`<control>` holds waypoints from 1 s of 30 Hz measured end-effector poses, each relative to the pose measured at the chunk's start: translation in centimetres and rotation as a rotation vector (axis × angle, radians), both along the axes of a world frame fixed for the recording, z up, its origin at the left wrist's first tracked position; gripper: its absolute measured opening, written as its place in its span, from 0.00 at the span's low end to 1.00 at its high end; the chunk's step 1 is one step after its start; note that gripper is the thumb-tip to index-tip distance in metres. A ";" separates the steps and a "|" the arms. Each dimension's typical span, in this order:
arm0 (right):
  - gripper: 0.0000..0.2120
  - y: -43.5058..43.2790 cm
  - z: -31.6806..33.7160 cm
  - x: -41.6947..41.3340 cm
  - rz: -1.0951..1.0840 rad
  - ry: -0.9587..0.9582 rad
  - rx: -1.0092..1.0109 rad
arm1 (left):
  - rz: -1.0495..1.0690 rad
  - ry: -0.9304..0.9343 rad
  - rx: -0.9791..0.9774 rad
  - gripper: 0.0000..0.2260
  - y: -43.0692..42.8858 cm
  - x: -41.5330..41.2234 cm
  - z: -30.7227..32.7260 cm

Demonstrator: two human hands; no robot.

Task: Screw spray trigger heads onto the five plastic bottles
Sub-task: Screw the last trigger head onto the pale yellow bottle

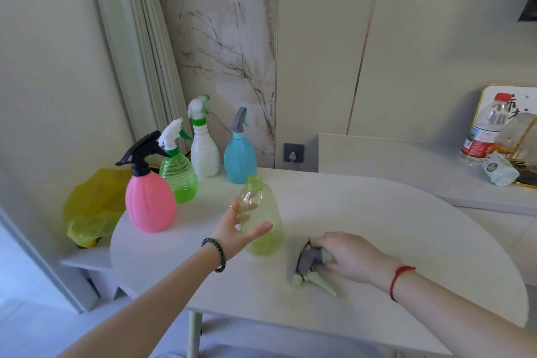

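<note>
Left to right on the counter (377, 227): yellow plastic bag (90, 209) slumped off the left edge, on a lower ledge. Then four bottles with trigger heads already on, all upright: pink bottle (149, 205) with black head nearest, green ribbed bottle (179, 176) with white head just behind it, white bottle (205, 154) with white/green head further back, blue bottle (240, 160) with grey head to its right.

Fifth one, the yellow-green bottle (263, 219), stands upright in the middle, neck open, no head fitted. Left hand (236, 231) is at its left side: thumb lies across the front of the body, fingers (242, 206) reach round the back and show through the clear plastic. Grip looks loose, hand wide open, cupping rather than squeezing. Ring on one finger, dark bead bracelet at the wrist.

Right of that, the last trigger head (312, 266), grey and pale green, lies flat on the counter, near the bottle but not touching it. Right hand (353, 257) is down on top of its collar end, fingers curled over it; nozzle and trigger lever stick out toward the near edge. Can't tell if it's pinched or just covered. Red string on that wrist.

Far right, on a separate raised ledge: water bottle (483, 131) with red cap and label, plus some clutter.
</note>
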State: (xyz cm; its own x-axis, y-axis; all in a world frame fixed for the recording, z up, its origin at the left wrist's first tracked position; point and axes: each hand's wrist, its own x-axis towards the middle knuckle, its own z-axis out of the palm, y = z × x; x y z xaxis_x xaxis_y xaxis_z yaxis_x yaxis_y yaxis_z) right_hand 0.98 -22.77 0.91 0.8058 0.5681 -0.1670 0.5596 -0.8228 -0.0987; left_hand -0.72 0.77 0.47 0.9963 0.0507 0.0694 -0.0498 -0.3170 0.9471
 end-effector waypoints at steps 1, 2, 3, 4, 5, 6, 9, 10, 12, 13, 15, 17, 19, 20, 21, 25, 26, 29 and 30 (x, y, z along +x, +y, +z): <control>0.14 -0.3 0.4 0.2 -0.006 -0.045 0.002 | 0.001 0.004 0.001 0.32 0.0 -0.1 -0.2; 0.13 -0.6 1.2 0.6 -0.022 -0.075 0.031 | 0.006 0.005 0.002 0.32 -0.1 -0.2 -0.3; 0.13 -0.7 2.4 1.1 -0.046 -0.101 0.106 | 0.011 0.006 0.006 0.32 -0.3 -0.3 -0.4; 0.12 -0.6 4.0 1.6 -0.083 -0.128 0.238 | 0.008 0.008 0.017 0.32 -0.4 -0.2 -0.5; 0.11 -0.3 5.9 2.0 -0.138 -0.149 0.429 | -0.002 0.015 0.033 0.31 -0.6 -0.2 -0.5; 0.09 0.1 8.2 2.3 -0.198 -0.149 0.669 | -0.013 0.025 0.047 0.31 -0.8 -0.1 -0.6; 0.07 1.5 15.7 2.5 -0.208 0.034 1.344 | -0.028 0.053 0.070 0.33 -1.3 0.1 -0.6; 0.06 1.9 17.9 2.2 -0.162 0.092 1.449 | -0.030 0.058 0.074 0.34 -1.5 0.1 -0.6; 0.02 2.9 20.8 1.7 -0.073 0.130 1.498 | -0.032 0.067 0.074 0.36 -1.7 0.1 -0.4; 0.03 3.5 21.5 1.5 -0.049 0.131 1.489 | -0.034 0.074 0.075 0.37 -1.7 0.1 -0.4; 0.03 4.8 21.7 1.3 -0.038 0.128 1.453 | -0.035 0.089 0.076 0.38 -1.8 0.1 -0.3; 0.04 5.9 21.0 1.3 -0.050 0.102 1.424 | -0.040 0.095 0.080 0.38 -1.8 0.1 -0.3; 0.05 6.4 20.5 1.4 -0.056 0.065 1.452 | -0.045 0.098 0.086 0.38 -1.8 0.1 -0.3; 0.05 6.5 20.5 1.5 -0.055 0.052 1.481 | -0.046 0.100 0.089 0.38 -1.8 0.1 -0.4; 0.05 6.6 20.6 1.7 -0.055 0.038 1.509 | -0.049 0.103 0.092 0.39 -1.8 0.2 -0.4; 0.04 6.7 21.2 2.2 -0.063 -0.008 1.580 | -0.057 0.101 0.094 0.38 -1.8 0.3 -0.4; 0.04 6.7 21.2 2.3 -0.061 -0.005 1.591 | -0.058 0.100 0.091 0.38 -1.9 0.3 -0.4; 0.05 6.9 20.5 2.3 -0.062 0.018 1.573 | -0.067 0.090 0.088 0.36 -2.0 0.3 -0.4; 0.05 7.0 19.9 2.3 -0.071 0.030 1.551 | -0.069 0.088 0.084 0.36 -2.0 0.3 -0.4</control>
